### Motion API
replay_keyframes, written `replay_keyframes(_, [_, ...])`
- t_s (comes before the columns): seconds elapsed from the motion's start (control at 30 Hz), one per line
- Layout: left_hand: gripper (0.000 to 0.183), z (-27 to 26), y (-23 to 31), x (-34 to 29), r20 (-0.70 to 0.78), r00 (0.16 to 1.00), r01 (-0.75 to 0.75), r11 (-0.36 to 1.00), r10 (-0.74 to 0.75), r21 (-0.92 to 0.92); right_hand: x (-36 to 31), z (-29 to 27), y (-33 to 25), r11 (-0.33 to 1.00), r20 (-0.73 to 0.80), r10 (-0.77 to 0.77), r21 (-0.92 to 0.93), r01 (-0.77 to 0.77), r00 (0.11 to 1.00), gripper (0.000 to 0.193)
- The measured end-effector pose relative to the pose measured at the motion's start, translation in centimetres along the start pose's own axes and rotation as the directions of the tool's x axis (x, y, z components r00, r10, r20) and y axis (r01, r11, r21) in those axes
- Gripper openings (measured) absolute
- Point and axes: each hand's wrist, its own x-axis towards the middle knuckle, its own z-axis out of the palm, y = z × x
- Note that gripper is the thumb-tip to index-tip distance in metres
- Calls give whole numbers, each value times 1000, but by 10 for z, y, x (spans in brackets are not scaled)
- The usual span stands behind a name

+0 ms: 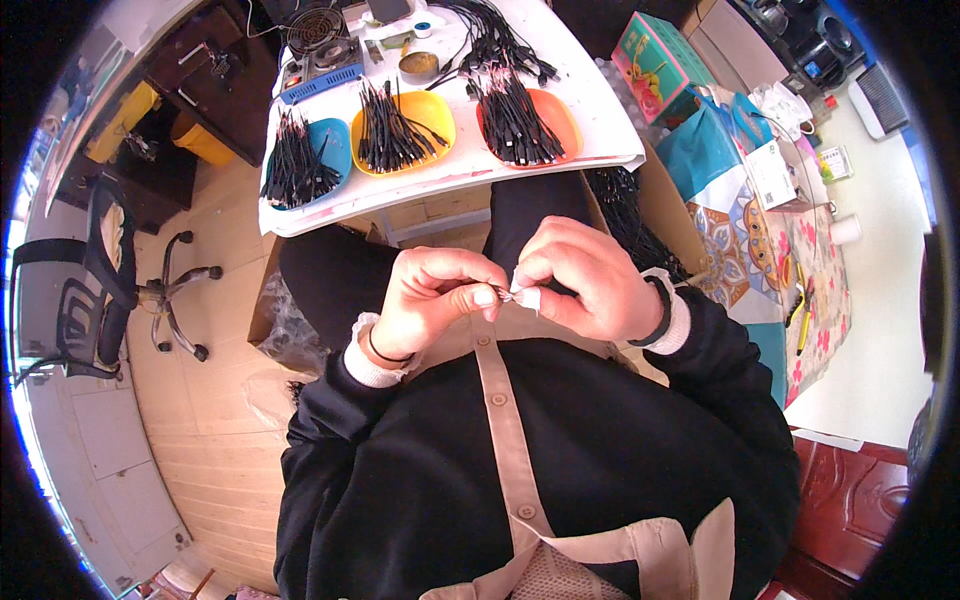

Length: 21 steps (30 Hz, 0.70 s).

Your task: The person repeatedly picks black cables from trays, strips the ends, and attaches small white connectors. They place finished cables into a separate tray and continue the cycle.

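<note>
Two hands meet in front of a black jacket with a beige button strip [499, 400]. With thumb and index finger, the left hand [440, 297] pinches a small bunch of thin, dull-coloured strands [507, 296]. The right hand [592, 283] closes its thumb and index finger at the other side of this bunch; a small white piece [530, 299] shows at these fingertips, but I cannot tell if it is held or wrapped around. So the bunch is between both hands, above the lap. Farther, on a white table [610, 140], lie a blue tray [341, 150], a yellow tray [438, 114] and an orange tray [562, 115], each bearing black cables [518, 122]. Behind them is a blue-and-black stove [322, 75].
</note>
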Motion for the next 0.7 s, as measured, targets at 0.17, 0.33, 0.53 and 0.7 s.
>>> replay_keyframes(0.17, [5, -1, 4, 8, 224, 898, -430, 648, 378, 629, -7, 2, 4, -11, 604, 496, 723, -691, 624, 21])
replay_keyframes(0.33, [7, 1, 1, -3, 28, 990, -140, 963, 137, 230, -12, 4, -2, 726, 167, 413, 534, -434, 895, 18])
replay_keyframes(0.53, [10, 8, -7, -4, -1, 1000, 27, 977, -28, -212, -1, 6, -10, 980, -115, -171, -119, 157, 979, 16])
replay_keyframes(0.7, [8, 0, 4, 0, 106, 972, -233, 880, 208, 414, -12, 13, -16, 692, 94, 510, 545, -473, 855, 12])
